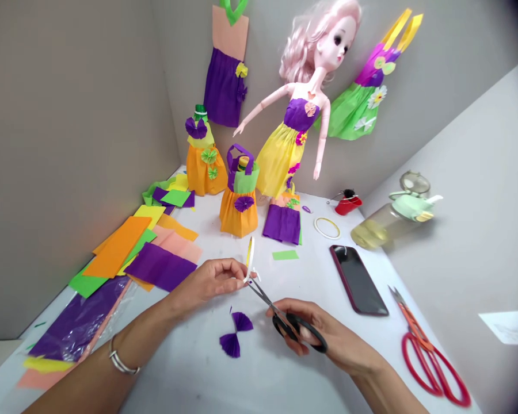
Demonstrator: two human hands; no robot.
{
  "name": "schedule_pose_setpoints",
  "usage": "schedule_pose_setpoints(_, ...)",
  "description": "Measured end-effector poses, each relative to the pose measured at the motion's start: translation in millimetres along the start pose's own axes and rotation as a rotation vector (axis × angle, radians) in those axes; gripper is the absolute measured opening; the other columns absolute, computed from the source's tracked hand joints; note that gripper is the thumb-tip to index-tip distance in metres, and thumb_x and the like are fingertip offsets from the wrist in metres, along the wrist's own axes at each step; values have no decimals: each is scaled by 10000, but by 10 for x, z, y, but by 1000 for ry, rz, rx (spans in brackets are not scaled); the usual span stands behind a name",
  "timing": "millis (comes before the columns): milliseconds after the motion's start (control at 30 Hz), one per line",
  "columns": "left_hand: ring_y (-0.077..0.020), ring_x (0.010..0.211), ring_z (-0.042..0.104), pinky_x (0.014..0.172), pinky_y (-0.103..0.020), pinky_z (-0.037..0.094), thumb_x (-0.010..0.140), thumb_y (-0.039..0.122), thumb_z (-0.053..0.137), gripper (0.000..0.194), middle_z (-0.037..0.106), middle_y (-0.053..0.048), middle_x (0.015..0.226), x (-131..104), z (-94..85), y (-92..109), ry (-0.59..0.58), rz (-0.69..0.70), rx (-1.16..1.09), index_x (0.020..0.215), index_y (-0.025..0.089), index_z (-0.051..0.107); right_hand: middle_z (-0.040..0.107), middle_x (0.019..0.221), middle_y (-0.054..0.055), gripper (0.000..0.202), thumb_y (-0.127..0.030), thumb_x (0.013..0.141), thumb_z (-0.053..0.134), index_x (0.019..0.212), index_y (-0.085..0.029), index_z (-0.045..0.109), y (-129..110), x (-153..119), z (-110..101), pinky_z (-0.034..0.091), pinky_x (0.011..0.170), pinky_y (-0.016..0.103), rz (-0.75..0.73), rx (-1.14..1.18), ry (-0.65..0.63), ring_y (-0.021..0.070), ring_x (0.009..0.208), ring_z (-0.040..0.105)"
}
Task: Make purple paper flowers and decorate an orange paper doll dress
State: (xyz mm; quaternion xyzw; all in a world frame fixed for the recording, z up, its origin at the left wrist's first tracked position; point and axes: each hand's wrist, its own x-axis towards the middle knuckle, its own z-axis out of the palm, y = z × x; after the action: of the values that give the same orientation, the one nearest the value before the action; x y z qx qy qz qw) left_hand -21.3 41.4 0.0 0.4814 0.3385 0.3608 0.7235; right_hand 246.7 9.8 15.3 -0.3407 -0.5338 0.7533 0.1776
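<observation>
Between its fingertips my left hand [218, 279] pinches a narrow white tape roll [251, 259], held upright above the table. My right hand [311, 328] has its fingers in the handles of black-handled scissors [280, 317]. The scissors' blades point up and left, with their tips at the lower end of the tape, close to my left fingertips. Whether the blades touch the tape is too small to tell. Below the hands, a pleated purple paper bow [236, 334] lies on the white table [176, 376].
Colored paper sheets [117, 247] lie at left. Behind stand a doll [296, 123] and bottles in paper dresses [239, 210]. A tape ring [327, 227], phone [359, 280], liquid-filled bottle [373, 230] and red-handled scissors [431, 356] lie at right.
</observation>
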Motion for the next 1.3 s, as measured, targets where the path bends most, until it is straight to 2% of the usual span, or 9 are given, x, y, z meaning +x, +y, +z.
schedule_pose_setpoints(300,-260,1168,583,1006,-360,388,764,270,767,189,661,-69,1001,-9,10,2,30,-2,-47,740,167,611,483,687,-20,638,-635,770,689,1168,-142,626,-31,72,8,238,568,249,-8,-24,13,110,615,379)
schedule_pose_setpoints(567,-223,1104,614,996,-335,398,778,260,760,183,669,-72,1032,22,13,-100,26,-1,-88,747,168,606,473,765,-15,547,-577,761,728,1131,-185,631,-50,139,41,260,581,251,-32,-37,51,110,645,377)
schedule_pose_setpoints(733,-228,1101,614,968,-324,404,765,283,772,203,684,-71,1021,17,16,-109,52,-26,-42,758,172,601,417,780,-30,424,-474,746,776,1053,-201,674,39,205,75,211,556,252,-86,-94,161,99,638,304)
schedule_pose_setpoints(867,-237,1130,608,961,-330,408,757,297,776,232,688,-90,1104,21,22,-103,54,-49,-26,760,176,578,378,725,-44,349,-431,753,779,1012,-208,709,91,200,97,202,551,260,-62,-143,270,96,615,275)
schedule_pose_setpoints(1067,-273,1200,572,975,-354,412,762,359,760,276,655,-83,1038,43,38,-62,52,-37,113,744,179,553,341,686,-48,347,-451,764,763,1000,-198,732,80,151,122,229,546,258,-38,-184,317,99,599,268)
schedule_pose_setpoints(1200,-267,1185,574,998,-372,411,782,355,739,252,612,-56,995,26,57,-22,59,1,149,752,182,558,430,770,-23,474,-514,731,777,1081,-204,695,86,145,115,299,580,251,-46,-220,249,118,652,352)
schedule_pose_setpoints(1300,-246,1125,591,973,-359,430,799,314,712,194,577,-42,966,9,61,-17,42,36,196,763,183,574,494,912,20,607,-598,714,757,1182,-227,644,50,117,94,396,727,295,-107,-321,120,173,811,454)
